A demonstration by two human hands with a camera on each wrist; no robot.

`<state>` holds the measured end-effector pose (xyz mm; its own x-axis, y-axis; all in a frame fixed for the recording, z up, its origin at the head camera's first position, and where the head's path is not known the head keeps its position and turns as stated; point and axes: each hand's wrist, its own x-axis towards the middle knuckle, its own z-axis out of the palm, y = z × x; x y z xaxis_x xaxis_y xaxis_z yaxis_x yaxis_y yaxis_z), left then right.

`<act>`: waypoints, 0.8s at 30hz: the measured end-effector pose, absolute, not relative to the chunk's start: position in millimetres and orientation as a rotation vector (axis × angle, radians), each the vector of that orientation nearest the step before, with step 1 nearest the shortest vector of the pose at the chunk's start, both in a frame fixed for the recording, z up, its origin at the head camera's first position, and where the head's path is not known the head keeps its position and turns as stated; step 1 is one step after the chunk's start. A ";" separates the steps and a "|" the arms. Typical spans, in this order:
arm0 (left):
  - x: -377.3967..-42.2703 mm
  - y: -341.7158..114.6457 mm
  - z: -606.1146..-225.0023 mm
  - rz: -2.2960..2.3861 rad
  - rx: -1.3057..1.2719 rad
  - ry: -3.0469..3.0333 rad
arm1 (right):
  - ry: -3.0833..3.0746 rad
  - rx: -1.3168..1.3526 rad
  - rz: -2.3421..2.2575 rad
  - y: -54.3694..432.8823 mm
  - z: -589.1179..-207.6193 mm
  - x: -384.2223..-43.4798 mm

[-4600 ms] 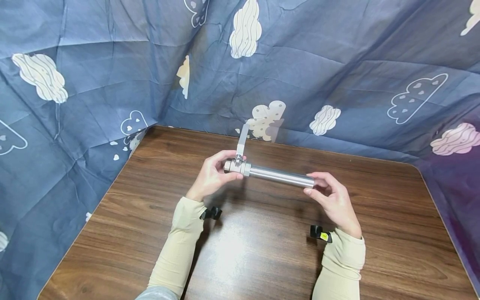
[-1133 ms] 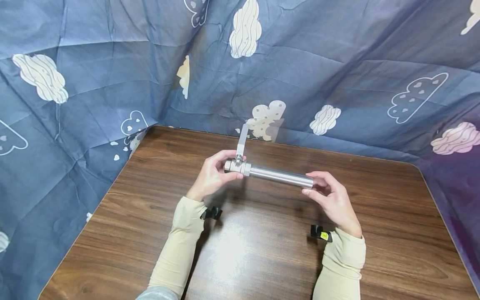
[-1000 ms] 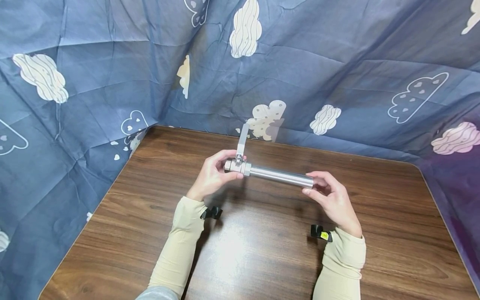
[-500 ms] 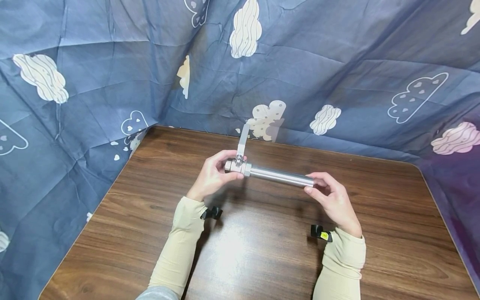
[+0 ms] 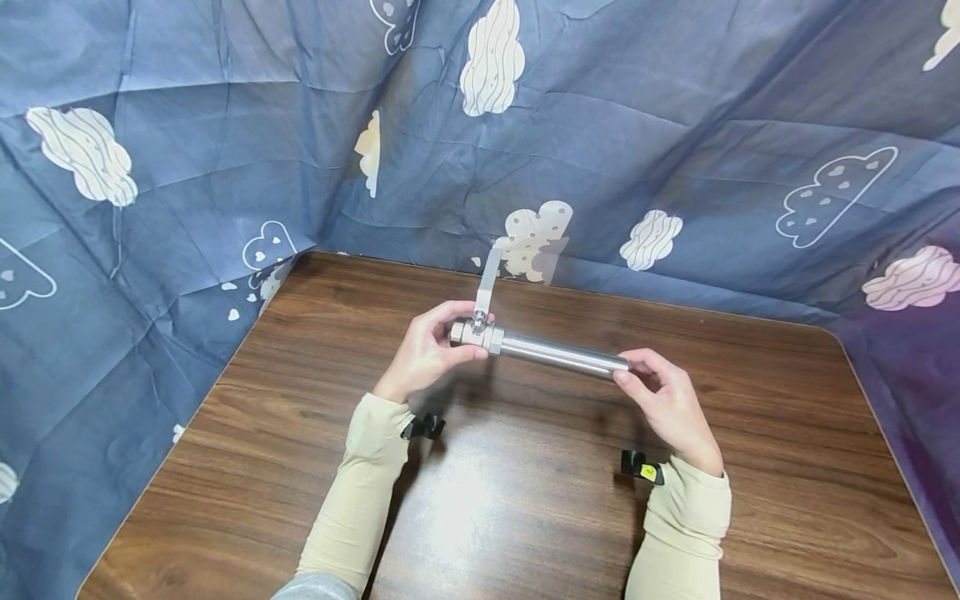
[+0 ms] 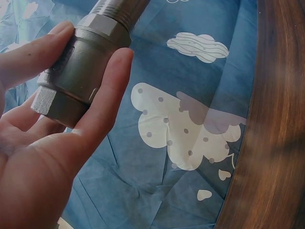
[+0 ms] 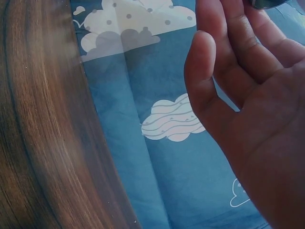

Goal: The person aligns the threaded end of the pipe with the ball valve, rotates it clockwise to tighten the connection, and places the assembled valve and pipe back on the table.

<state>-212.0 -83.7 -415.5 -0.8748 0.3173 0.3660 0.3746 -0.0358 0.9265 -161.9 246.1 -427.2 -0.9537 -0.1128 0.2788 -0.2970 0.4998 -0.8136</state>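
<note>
My left hand (image 5: 420, 354) grips the body of a silver ball valve (image 5: 477, 335) between thumb and fingers. Its flat lever handle (image 5: 488, 279) points away toward the back. A shiny steel pipe (image 5: 558, 353) runs rightward from the valve's hex end, held up over the table. Beside that hex end, the left wrist view shows exposed threads (image 6: 120, 14) on the pipe. With thumb and fingertips, my right hand (image 5: 671, 404) pinches the pipe's far end. Only a sliver of the pipe's rim shows at the top of the right wrist view, above the fingers (image 7: 238, 38).
Beneath the hands lies a brown wood-grain table (image 5: 787, 417) with a rounded back right corner. A blue cloth (image 5: 637, 108) with cloud prints hangs behind it and along both sides. Black wrist mounts (image 5: 431, 426) sit under both cuffs.
My right fingers have shifted slightly on the pipe's end, moving a little down and right. The lever leans slightly farther right. The left hand stays on the valve nearly unmoved.
</note>
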 end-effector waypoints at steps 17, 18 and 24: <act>-212.5 -83.6 -416.3 -2.127 -0.768 -2.143 | -2.428 0.455 1.618 246.4 -429.6 -162.8; -212.5 -83.7 -416.4 -2.126 -0.765 -2.144 | -2.418 0.472 1.627 246.5 -429.5 -162.6; -212.5 -84.1 -417.1 -2.123 -0.757 -2.147 | -2.376 0.558 1.636 245.6 -428.6 -162.2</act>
<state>-212.5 -84.1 -417.1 -0.8813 0.3160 0.3513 0.3549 -0.0483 0.9337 -162.2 245.6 -428.6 -0.9079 -0.1915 0.3730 -0.4168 0.3148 -0.8528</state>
